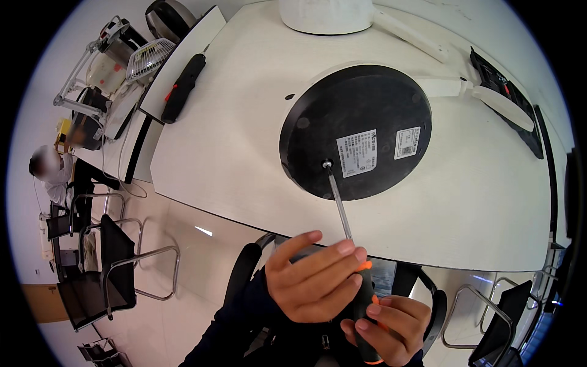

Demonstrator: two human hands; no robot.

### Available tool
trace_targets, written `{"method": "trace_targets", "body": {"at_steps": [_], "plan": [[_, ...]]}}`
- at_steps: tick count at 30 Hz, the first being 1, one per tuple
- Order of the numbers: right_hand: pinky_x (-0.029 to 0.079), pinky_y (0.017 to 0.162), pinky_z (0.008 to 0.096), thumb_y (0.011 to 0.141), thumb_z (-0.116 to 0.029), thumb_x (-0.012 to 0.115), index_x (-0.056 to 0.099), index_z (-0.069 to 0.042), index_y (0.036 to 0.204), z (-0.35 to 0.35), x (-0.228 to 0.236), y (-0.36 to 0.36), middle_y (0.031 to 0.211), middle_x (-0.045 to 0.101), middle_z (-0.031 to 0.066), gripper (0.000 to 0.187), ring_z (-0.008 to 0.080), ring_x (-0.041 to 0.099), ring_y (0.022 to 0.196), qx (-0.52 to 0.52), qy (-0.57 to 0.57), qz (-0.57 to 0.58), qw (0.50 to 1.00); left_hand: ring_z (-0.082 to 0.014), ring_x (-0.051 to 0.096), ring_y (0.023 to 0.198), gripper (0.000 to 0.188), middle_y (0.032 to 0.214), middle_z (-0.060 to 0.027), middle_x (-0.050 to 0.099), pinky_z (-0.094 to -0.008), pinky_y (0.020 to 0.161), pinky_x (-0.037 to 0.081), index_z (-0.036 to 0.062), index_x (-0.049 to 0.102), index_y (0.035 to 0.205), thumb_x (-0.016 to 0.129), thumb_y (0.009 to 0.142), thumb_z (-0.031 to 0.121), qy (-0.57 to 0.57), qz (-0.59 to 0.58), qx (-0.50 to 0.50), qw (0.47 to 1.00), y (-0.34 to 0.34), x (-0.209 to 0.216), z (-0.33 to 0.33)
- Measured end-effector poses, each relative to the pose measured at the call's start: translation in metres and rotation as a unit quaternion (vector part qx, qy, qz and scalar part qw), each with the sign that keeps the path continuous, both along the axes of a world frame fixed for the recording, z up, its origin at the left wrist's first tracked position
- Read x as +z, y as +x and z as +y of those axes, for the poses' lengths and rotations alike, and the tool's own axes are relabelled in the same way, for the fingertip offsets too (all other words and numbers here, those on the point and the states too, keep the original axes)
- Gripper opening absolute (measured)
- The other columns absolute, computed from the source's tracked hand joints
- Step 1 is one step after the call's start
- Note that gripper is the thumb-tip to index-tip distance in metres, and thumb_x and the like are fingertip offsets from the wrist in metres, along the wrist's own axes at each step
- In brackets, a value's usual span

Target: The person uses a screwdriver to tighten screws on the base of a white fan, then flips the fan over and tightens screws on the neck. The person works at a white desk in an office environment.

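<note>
A round black base [306,110] with two white labels stands tilted on the table, its underside towards me. The tip of a long screwdriver [339,208] sits at a small recess with a screw head in the lower part of that underside. My right hand [394,330] is closed around the black and orange handle. Nearer the shaft, my left hand [315,278] has its fingertips closed on the handle's front end, with the index finger lifted away. A white arm [443,87] with a flat oval end [504,107] extends right from behind the base.
A black electric screwdriver [183,88] lies at the table's left edge. A white cylinder [327,15] stands at the back, and an open black tool case [507,101] lies at right. Black chairs [116,263] stand left, where a person [55,174] sits.
</note>
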State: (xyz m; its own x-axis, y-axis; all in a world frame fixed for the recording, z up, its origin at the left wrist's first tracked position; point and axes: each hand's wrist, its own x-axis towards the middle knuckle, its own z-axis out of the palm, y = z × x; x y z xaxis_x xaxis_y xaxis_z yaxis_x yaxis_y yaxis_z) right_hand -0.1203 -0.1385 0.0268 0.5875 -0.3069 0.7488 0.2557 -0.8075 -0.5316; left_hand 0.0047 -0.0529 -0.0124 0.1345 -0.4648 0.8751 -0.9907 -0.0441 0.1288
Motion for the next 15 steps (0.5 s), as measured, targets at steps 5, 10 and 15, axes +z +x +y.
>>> {"method": "trace_targets", "body": {"at_steps": [5, 10, 15], "plan": [[0.050, 0.059, 0.0265, 0.063, -0.005, 0.073, 0.059, -0.005, 0.081, -0.001, 0.003, -0.004, 0.084, 0.059, 0.0090, 0.023, 0.0219, 0.056, 0.068, 0.005, 0.002, 0.002, 1.000, -0.0189, 0.057, 0.091, 0.033, 0.093, -0.0032, 0.061, -0.0348, 0.078, 0.044, 0.0154, 0.057, 0.093, 0.067, 0.070, 0.036, 0.052, 0.054, 0.015, 0.997, 0.008, 0.005, 0.003], [0.051, 0.060, 0.0261, 0.063, -0.005, 0.073, 0.058, -0.005, 0.081, -0.002, 0.002, -0.004, 0.085, 0.059, 0.0084, 0.023, 0.0219, 0.056, 0.070, 0.015, -0.001, 0.003, 1.000, -0.0158, 0.056, 0.093, 0.025, 0.093, -0.0002, 0.060, -0.0330, 0.077, 0.044, 0.0196, 0.060, 0.094, 0.067, 0.071, 0.029, 0.046, 0.038, 0.032, 0.998, 0.005, 0.005, 0.005], [0.051, 0.060, 0.0257, 0.064, -0.006, 0.073, 0.057, -0.005, 0.082, -0.003, 0.002, -0.004, 0.085, 0.058, 0.0078, 0.024, 0.0217, 0.056, 0.073, 0.006, 0.000, -0.002, 1.000, -0.0096, 0.056, 0.093, 0.021, 0.092, 0.0050, 0.061, -0.0309, 0.080, 0.043, 0.0219, 0.063, 0.095, 0.063, 0.074, 0.021, 0.054, 0.005, 0.002, 0.999, -0.005, 0.009, 0.004]]}}
